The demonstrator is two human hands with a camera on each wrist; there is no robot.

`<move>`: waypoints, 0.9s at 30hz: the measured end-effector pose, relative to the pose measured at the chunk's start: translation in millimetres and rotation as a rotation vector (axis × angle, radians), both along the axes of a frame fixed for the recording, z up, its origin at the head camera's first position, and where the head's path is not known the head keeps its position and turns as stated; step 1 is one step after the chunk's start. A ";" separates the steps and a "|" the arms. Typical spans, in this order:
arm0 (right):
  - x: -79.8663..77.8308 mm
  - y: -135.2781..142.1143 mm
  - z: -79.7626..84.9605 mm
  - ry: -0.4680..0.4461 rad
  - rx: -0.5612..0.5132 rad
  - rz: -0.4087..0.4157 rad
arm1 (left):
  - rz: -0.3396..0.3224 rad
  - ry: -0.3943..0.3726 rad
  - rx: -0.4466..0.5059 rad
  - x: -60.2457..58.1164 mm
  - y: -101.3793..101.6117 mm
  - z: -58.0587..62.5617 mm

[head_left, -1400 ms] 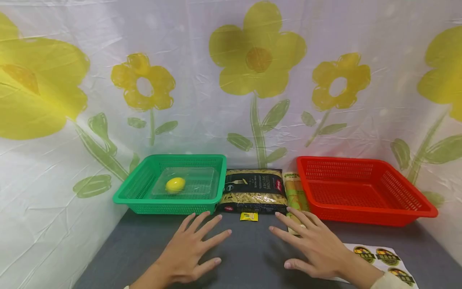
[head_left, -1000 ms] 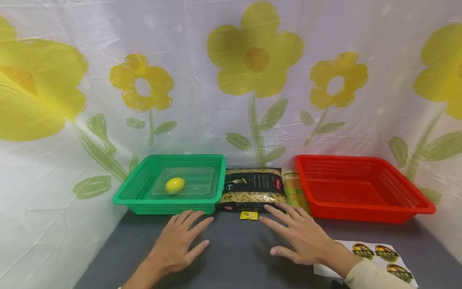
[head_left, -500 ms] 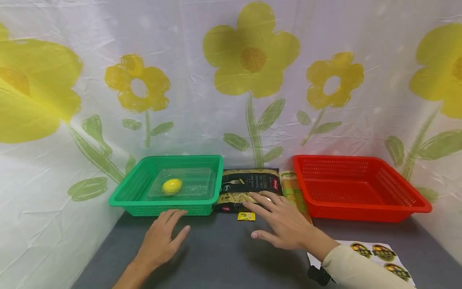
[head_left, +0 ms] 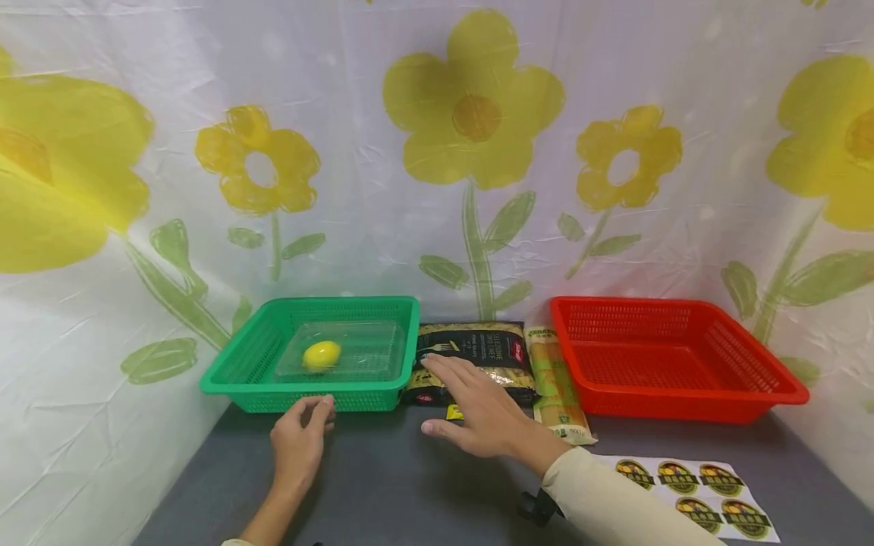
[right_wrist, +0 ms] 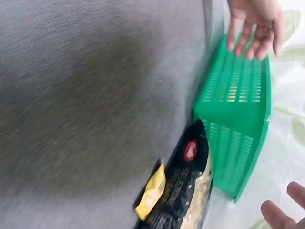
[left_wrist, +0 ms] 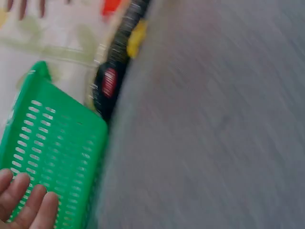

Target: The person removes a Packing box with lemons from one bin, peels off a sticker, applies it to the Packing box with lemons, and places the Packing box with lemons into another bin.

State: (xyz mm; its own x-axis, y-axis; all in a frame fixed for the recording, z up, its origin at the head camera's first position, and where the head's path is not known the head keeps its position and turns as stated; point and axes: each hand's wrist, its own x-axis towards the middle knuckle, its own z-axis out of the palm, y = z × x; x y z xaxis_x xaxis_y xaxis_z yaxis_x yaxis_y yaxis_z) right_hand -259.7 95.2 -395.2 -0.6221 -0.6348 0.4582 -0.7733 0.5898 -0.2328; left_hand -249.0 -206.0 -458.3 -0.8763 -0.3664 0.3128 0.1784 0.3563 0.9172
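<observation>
My left hand [head_left: 298,444] is at the front wall of the green basket [head_left: 256,387], fingers loosely bent and holding nothing. In the right wrist view its fingers [right_wrist: 252,45] hang relaxed at the basket's rim. A yellow lemon [head_left: 322,354] lies in the basket on or in a clear plastic container [head_left: 375,341]. Over the front of the black pasta bag [head_left: 481,345] my right hand [head_left: 478,413] hovers, fingers spread, nothing in it. It partly hides a small yellow sachet [head_left: 454,412] in front of the bag.
A red basket [head_left: 683,400] stands at the right. Between it and the pasta bag lies a long green and orange packet [head_left: 554,379]. A sheet of round stickers [head_left: 740,481] lies at front right. A flowered curtain [head_left: 355,212] hangs behind.
Both hands have moved left: the left to the green basket's front, its fingers drawing together, the right from beside the packet to over the pasta bag. The baskets and other items stay put.
</observation>
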 end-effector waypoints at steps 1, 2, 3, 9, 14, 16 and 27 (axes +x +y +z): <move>-2.1 -3.4 0.0 -0.022 -0.014 0.003 | -0.002 -0.008 0.103 -1.8 -0.1 0.5; -4.2 -6.7 -0.3 -0.044 -0.028 0.004 | -0.005 -0.013 0.204 -3.6 -0.6 0.9; -6.3 -10.0 -0.7 -0.063 -0.039 0.007 | -0.006 -0.014 0.288 -5.5 -1.2 1.1; -14.8 -28.7 -0.8 -0.155 -0.103 0.010 | -0.003 -0.017 0.557 -14.5 -7.5 -1.5; -19.8 -46.1 3.2 -0.177 -0.128 0.008 | 0.011 0.074 0.747 -18.9 -11.4 0.7; -22.4 -53.7 4.5 -0.189 -0.134 0.010 | 0.028 0.125 0.793 -20.3 -12.2 2.4; -38.9 -89.4 9.7 -0.360 -0.320 -0.008 | 0.097 0.245 0.981 -33.9 -5.5 7.4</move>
